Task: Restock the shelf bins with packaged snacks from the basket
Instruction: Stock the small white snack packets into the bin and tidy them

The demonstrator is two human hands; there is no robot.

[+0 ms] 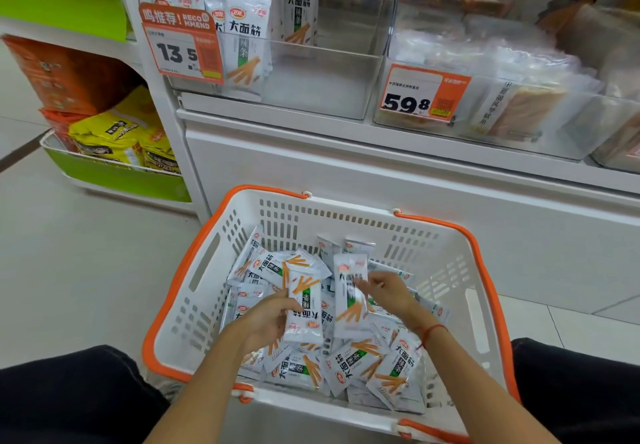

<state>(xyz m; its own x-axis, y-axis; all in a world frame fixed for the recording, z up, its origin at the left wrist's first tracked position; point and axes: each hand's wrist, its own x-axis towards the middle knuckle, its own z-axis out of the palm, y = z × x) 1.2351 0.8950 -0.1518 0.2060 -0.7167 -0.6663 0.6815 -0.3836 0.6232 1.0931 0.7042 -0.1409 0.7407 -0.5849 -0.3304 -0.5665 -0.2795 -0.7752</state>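
Observation:
A white basket with orange rim (194, 270) stands on the floor before the shelf, holding several white snack packets (349, 367) printed with orange sticks. My left hand (265, 322) grips one packet (304, 308) upside down above the pile. My right hand (388, 293) pinches a second packet (349, 301) held upright beside it. Above, a clear shelf bin (322, 76) holds a few of the same packets (246, 42) at its left side.
A price tag reading 13.5 (181, 45) hangs on the clear bin's front. To the right, another clear bin (519, 111) of wrapped goods carries a 59.8 tag (422, 94). A green rack (114, 173) with yellow bags stands at left. My knees flank the basket.

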